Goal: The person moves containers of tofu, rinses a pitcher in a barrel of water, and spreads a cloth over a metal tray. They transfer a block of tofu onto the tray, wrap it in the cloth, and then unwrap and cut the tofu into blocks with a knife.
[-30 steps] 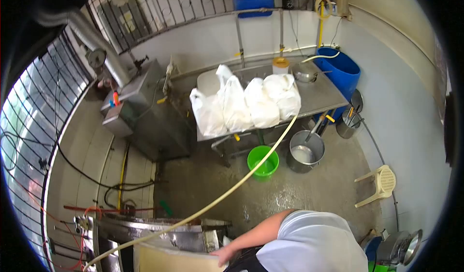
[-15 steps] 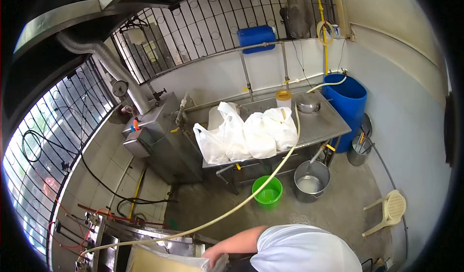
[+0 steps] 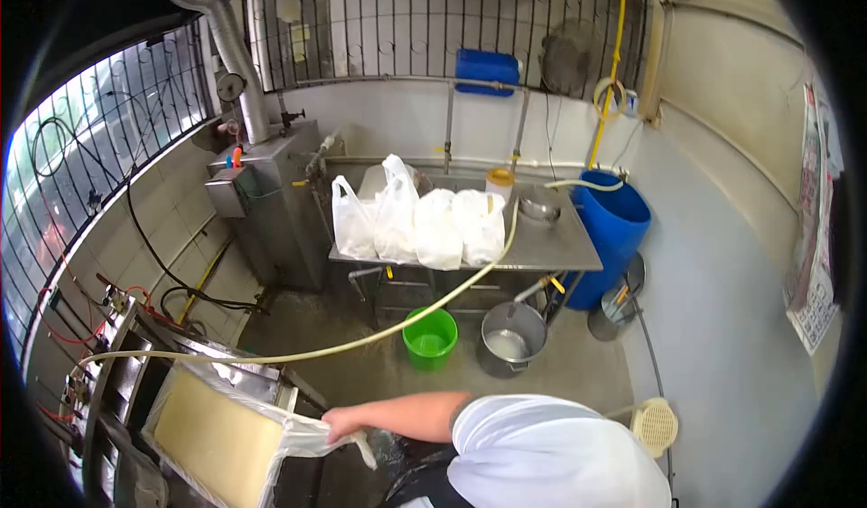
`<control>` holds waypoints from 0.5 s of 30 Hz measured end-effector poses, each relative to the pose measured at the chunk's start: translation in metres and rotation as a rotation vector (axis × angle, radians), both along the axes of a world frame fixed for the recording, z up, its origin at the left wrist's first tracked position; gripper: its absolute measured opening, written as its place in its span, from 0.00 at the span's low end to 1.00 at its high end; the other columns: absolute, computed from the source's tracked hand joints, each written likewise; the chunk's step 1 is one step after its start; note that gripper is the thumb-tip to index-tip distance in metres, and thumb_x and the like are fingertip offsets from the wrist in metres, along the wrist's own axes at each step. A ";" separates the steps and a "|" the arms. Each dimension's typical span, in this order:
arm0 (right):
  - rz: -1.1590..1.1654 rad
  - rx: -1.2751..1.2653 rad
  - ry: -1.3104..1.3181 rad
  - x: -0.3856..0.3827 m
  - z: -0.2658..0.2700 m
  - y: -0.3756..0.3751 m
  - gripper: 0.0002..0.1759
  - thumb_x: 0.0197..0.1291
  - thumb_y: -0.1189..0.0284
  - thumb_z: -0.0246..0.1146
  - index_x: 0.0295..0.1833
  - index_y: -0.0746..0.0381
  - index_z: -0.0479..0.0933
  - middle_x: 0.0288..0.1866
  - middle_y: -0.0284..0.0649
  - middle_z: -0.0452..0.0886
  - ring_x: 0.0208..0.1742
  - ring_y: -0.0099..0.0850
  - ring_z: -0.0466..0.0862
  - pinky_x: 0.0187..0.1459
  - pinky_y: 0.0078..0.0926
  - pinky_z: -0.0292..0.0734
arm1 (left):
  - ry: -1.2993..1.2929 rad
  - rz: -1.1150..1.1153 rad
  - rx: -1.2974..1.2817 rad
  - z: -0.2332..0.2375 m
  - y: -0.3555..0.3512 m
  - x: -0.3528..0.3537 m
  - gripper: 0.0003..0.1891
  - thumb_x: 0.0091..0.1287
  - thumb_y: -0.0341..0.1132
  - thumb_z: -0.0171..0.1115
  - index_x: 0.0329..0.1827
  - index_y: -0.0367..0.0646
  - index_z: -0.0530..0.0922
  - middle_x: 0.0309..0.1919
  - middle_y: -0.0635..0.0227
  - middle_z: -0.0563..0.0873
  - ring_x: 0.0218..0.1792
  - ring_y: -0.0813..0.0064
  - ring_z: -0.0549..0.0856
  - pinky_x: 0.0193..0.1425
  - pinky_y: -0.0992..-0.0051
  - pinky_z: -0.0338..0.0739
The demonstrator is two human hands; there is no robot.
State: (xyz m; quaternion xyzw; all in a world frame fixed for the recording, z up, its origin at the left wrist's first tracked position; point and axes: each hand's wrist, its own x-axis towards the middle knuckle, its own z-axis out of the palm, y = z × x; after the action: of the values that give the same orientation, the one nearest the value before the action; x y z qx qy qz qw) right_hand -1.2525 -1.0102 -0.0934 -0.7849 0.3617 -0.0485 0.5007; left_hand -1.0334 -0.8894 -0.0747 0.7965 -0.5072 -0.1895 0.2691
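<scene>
My right hand point(image 3: 340, 425) is closed on the edge of a thin white cloth point(image 3: 305, 438), with a loose corner hanging past the fingers. This cloth lines a shallow rectangular mould and is folded back around a smooth, pale yellow slab point(image 3: 217, 436) that looks like tofu. The slab lies at lower left, partly cut off by the dark edge of the picture. My arm reaches left from a white sleeve point(image 3: 551, 449), beside a dark apron. My left hand is out of view.
A cream hose point(image 3: 388, 332) spans the room above the floor. Beyond stand a green bucket point(image 3: 430, 338), a metal pot point(image 3: 513, 338) and a steel table point(image 3: 564, 253) bearing white plastic bags point(image 3: 439, 230). A blue barrel point(image 3: 612, 219) and plastic stool point(image 3: 654, 425) are at right.
My right hand has drawn the cloth edge outward from the slab, and more of the slab's top shows. The view has shifted, bringing the mould further into the picture.
</scene>
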 end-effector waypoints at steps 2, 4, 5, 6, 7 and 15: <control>-0.034 -0.085 0.109 -0.001 0.011 0.000 0.29 0.50 0.59 0.76 0.54 0.68 0.85 0.51 0.56 0.89 0.54 0.51 0.89 0.56 0.47 0.82 | -0.008 0.012 -0.014 0.002 0.008 -0.003 0.30 0.83 0.54 0.54 0.57 0.27 0.84 0.52 0.36 0.88 0.49 0.45 0.89 0.53 0.53 0.84; -0.069 -0.175 0.108 -0.007 0.015 0.002 0.25 0.55 0.61 0.70 0.53 0.69 0.85 0.50 0.59 0.88 0.53 0.53 0.89 0.56 0.49 0.82 | -0.020 0.032 -0.024 0.004 0.016 -0.007 0.30 0.83 0.54 0.54 0.56 0.27 0.84 0.51 0.36 0.88 0.48 0.45 0.89 0.53 0.53 0.84; -0.077 -0.171 0.091 -0.014 0.017 0.005 0.25 0.55 0.61 0.70 0.53 0.69 0.85 0.50 0.59 0.88 0.53 0.53 0.89 0.56 0.49 0.82 | -0.025 0.043 -0.030 0.006 0.019 -0.007 0.30 0.83 0.54 0.54 0.56 0.27 0.84 0.51 0.36 0.88 0.48 0.44 0.89 0.52 0.53 0.84; -0.068 -0.227 0.072 -0.021 0.012 0.005 0.23 0.57 0.63 0.68 0.52 0.69 0.85 0.49 0.60 0.88 0.52 0.53 0.89 0.55 0.50 0.82 | -0.035 0.059 -0.036 0.008 0.022 -0.012 0.30 0.83 0.54 0.54 0.56 0.27 0.84 0.51 0.36 0.88 0.48 0.44 0.89 0.52 0.53 0.84; -0.064 -0.281 0.055 -0.030 0.008 0.005 0.22 0.58 0.64 0.66 0.51 0.70 0.85 0.47 0.61 0.88 0.51 0.54 0.89 0.54 0.51 0.82 | -0.050 0.056 -0.041 0.009 0.018 -0.019 0.30 0.83 0.54 0.54 0.55 0.27 0.84 0.51 0.36 0.89 0.48 0.44 0.89 0.52 0.53 0.84; 0.037 -0.268 0.066 -0.215 0.004 0.032 0.16 0.61 0.67 0.60 0.42 0.70 0.85 0.41 0.61 0.88 0.45 0.58 0.89 0.47 0.55 0.83 | -0.098 0.127 -0.043 0.020 0.001 -0.077 0.30 0.83 0.54 0.54 0.53 0.28 0.85 0.49 0.36 0.89 0.46 0.44 0.89 0.51 0.52 0.84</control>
State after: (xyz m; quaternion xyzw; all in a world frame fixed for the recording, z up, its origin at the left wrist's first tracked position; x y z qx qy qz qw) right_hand -1.4674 -0.9781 -0.0899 -0.8525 0.3537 -0.0613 0.3800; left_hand -1.1105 -0.8882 -0.0550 0.8293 -0.4723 -0.1219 0.2727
